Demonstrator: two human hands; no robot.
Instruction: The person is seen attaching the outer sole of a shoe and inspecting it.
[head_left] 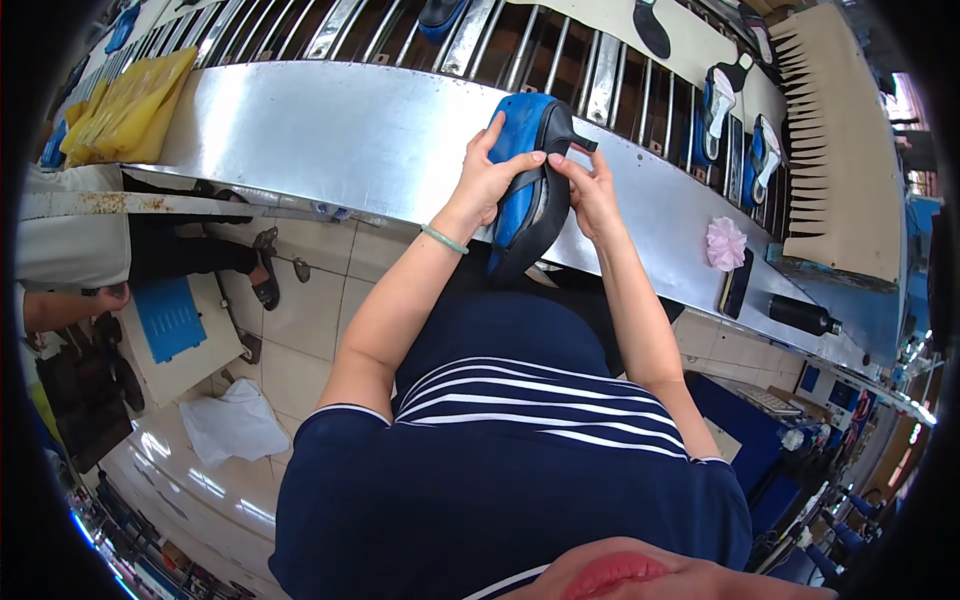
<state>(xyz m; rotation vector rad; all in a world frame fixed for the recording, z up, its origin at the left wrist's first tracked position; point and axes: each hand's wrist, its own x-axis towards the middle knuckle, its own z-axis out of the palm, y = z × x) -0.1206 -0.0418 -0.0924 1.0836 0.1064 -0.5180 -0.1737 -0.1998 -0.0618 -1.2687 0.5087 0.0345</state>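
Observation:
Between my hands, over the near edge of the metal ledge [340, 130], is a black heeled shoe [548, 222] on a blue shoe last [520, 125]. Its dark sole is turned toward the right and its small heel points to the upper right. My left hand [486, 180] grips the blue side, its thumb reaching across to the sole's edge. From the other side my right hand [592, 190] holds the shoe near the heel, fingers partly hidden behind it. Both thumb tips nearly meet at the seam between sole and last.
Beyond the ledge runs a roller conveyor [520, 50] carrying more shoes [716, 112]. Yellow plastic sheeting [135, 105] lies left. A pink scrunchie [726, 243], a phone [737, 285] and a black bottle [800, 314] rest right, near toothed cardboard [845, 150]. A co-worker's hand [112, 296] shows left.

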